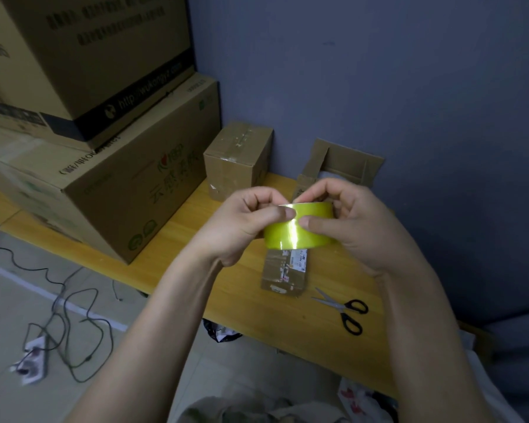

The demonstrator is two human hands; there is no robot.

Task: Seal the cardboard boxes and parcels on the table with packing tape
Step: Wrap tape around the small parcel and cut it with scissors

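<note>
A roll of yellow-green packing tape [300,230] is held up above the wooden table [226,288] between both hands. My left hand [245,224] grips its left side, thumb pressed on the glossy face. My right hand [358,227] grips the right side, thumb on the face and fingers curled over the top. Directly below the roll lies a small flat cardboard parcel [284,273] with a white label. A small taped box [237,160] stands at the back by the wall. An open cardboard box [342,166] sits behind my right hand, partly hidden.
Black-handled scissors [345,311] lie on the table right of the parcel. Large stacked cartons [98,141] fill the table's left end. A blue-grey wall [409,87] backs the table. Cables and a power strip [34,358] lie on the floor at left.
</note>
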